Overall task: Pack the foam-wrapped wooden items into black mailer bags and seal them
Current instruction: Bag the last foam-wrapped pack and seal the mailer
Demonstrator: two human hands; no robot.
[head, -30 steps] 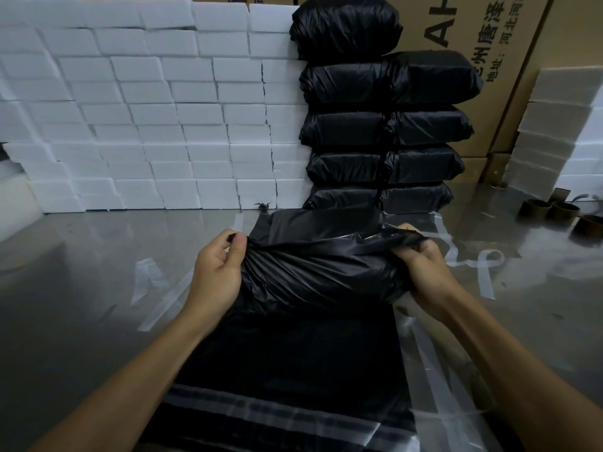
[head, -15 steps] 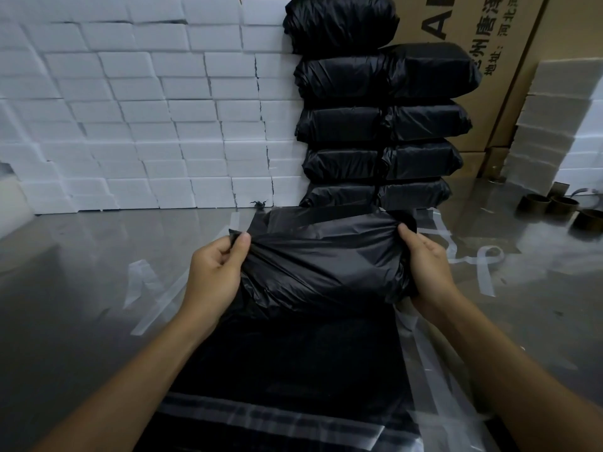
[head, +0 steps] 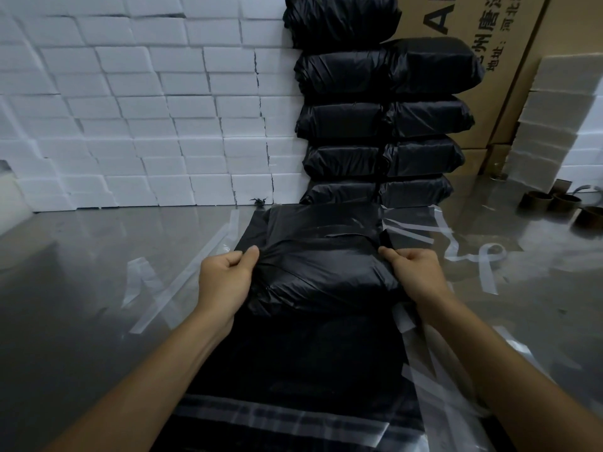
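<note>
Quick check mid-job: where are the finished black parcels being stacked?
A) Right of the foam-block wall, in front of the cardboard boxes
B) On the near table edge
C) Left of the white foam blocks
A: the stacked black parcels stand right of the white foam blocks, against the cardboard boxes.

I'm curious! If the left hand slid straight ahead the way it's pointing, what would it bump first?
Probably the black mailer bag that the left hand already pinches; beyond it the steel table looks free until the white foam blocks.

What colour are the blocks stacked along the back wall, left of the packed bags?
White, the foam blocks; clearest in the head view.
</note>
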